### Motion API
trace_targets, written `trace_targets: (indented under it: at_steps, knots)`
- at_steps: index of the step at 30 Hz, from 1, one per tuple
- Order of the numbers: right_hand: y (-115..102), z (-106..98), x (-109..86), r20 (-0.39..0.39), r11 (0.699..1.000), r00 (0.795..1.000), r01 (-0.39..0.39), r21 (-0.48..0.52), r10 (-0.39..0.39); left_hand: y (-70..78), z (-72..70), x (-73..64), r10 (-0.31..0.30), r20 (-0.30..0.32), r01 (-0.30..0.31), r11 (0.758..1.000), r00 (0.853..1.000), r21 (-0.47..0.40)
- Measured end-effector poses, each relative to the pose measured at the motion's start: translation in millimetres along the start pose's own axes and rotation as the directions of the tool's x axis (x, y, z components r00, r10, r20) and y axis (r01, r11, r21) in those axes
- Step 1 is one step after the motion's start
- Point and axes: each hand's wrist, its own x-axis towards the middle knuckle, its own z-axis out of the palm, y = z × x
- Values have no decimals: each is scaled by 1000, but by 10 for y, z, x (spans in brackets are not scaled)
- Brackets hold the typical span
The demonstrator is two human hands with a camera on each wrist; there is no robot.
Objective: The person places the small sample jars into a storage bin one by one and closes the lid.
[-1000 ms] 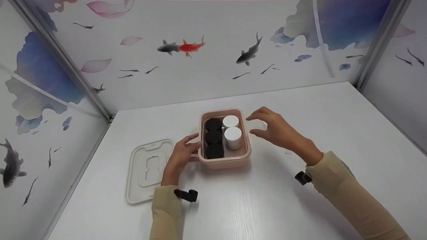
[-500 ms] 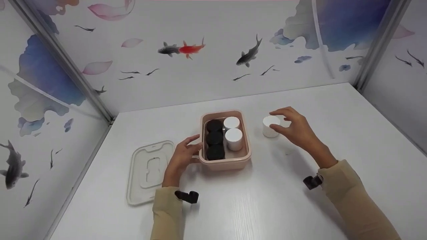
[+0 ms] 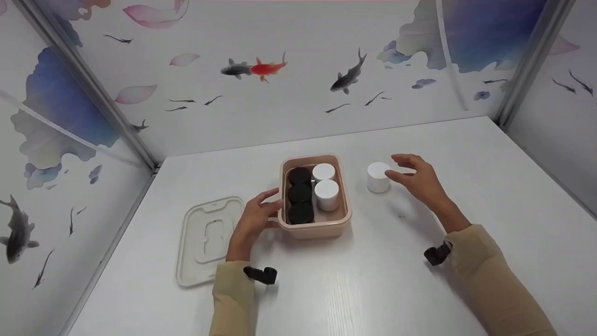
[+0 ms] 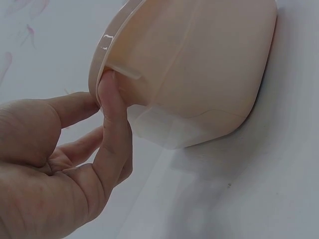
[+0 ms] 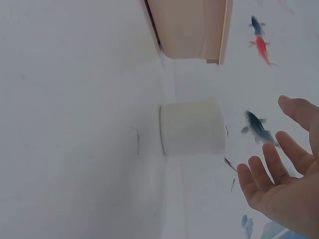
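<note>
A pink box [image 3: 317, 229] stands on the table, with black-lidded jars [image 3: 301, 192] in a row along its left side and two white-lidded jars [image 3: 327, 193] on its right. My left hand [image 3: 255, 215] holds the box's left rim; in the left wrist view its fingertips reach under the lip. Right of the box, another white jar [image 3: 378, 177] stands upright on the table. Beside that jar is my right hand [image 3: 417, 179], thumb and fingers spread and nothing in them. In the right wrist view the hand appears apart from the jar [image 5: 193, 127].
A pale lid [image 3: 207, 242] lies flat on the table left of the box, partly behind my left forearm. Panels printed with fish surround the white table [image 3: 322, 294] at the back and sides.
My right hand has moved right, away from the box's edge, to the white jar, now a little right of it. The left hand stays on the box.
</note>
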Motion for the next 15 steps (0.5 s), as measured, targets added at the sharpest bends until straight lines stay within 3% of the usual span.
trace_targets:
  at_steps: [6,11,15]
  knots:
    - [71,40,59,54,996,994,-94,-6,94,-20,19,11,5,6,-5,1000,1000,9]
    - [102,106,184,130,980,972,-197,-19,198,-14,-1,11,4,7,-4,1000,1000,10]
    - [119,135,298,189,972,953,-234,-31,235,-12,-7,1,4,10,-4,1000,1000,3]
